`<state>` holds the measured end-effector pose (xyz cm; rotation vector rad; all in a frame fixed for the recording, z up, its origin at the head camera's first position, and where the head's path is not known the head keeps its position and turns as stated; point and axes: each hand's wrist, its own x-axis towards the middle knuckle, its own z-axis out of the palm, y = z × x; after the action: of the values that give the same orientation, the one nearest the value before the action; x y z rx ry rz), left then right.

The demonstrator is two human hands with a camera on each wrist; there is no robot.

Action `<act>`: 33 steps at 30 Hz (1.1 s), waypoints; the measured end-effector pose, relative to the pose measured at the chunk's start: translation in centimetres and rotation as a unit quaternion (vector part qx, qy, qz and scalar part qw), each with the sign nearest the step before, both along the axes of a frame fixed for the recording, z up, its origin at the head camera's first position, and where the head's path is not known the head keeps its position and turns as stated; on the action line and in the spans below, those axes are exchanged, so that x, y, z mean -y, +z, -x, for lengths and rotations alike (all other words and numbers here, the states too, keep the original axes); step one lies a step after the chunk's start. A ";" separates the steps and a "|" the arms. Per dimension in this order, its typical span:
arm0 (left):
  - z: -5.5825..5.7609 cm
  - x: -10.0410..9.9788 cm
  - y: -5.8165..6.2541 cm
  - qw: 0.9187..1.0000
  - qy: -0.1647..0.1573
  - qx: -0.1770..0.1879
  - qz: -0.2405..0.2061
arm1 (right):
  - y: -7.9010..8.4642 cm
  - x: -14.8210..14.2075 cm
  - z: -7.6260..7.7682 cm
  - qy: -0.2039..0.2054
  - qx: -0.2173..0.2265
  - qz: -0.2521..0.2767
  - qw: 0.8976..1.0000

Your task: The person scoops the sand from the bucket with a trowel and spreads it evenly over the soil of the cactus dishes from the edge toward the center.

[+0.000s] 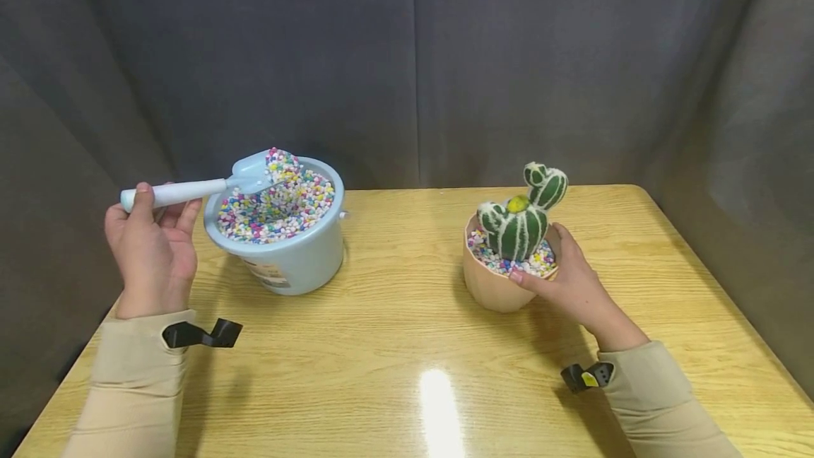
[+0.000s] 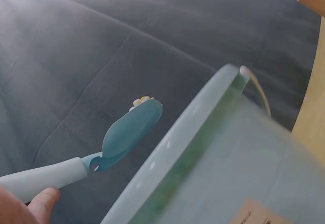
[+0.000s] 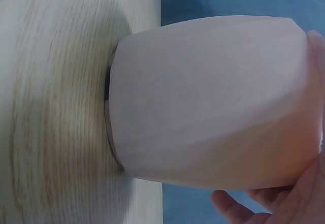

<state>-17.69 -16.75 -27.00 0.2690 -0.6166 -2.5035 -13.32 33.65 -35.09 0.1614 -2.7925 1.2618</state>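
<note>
My left hand (image 1: 155, 253) grips the white handle of a small light-blue shovel (image 1: 251, 174), held above a blue bucket (image 1: 311, 260). Multicoloured pebbles (image 1: 282, 167) lie heaped on the shovel's blade. More such pebbles fill the bucket, with a hollow in their middle. In the left wrist view the blade (image 2: 132, 132) shows its underside beside the bucket's rim. On the right, my right hand (image 1: 572, 285) holds a peach-coloured flowerpot (image 1: 496, 292) by its near right rim. A green cactus (image 1: 518, 232) with white ridges stands in it, among similar pebbles. In the right wrist view the pot (image 3: 213, 102) rests on the table.
The wooden table (image 1: 381, 345) carries both the bucket and the pot, set well apart. Dark grey curtains (image 1: 407, 69) hang behind it and at both sides. A black wrist mount (image 1: 203, 334) sticks out from the left sleeve.
</note>
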 end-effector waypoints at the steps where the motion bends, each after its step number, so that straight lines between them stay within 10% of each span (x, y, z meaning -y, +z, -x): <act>1: 0.0 -0.3 0.1 1.000 -0.002 0.000 0.006 | 0.0 0.0 0.0 0.000 -0.001 0.001 1.000; 33: 0.1 -12.6 -0.2 0.972 -0.146 -0.006 0.186 | 0.0 -0.1 0.0 -0.001 0.007 0.002 1.000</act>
<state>-17.80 -4.19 -27.20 0.0225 -1.1750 -2.5909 -13.31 33.78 -35.09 0.1497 -2.8005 1.2732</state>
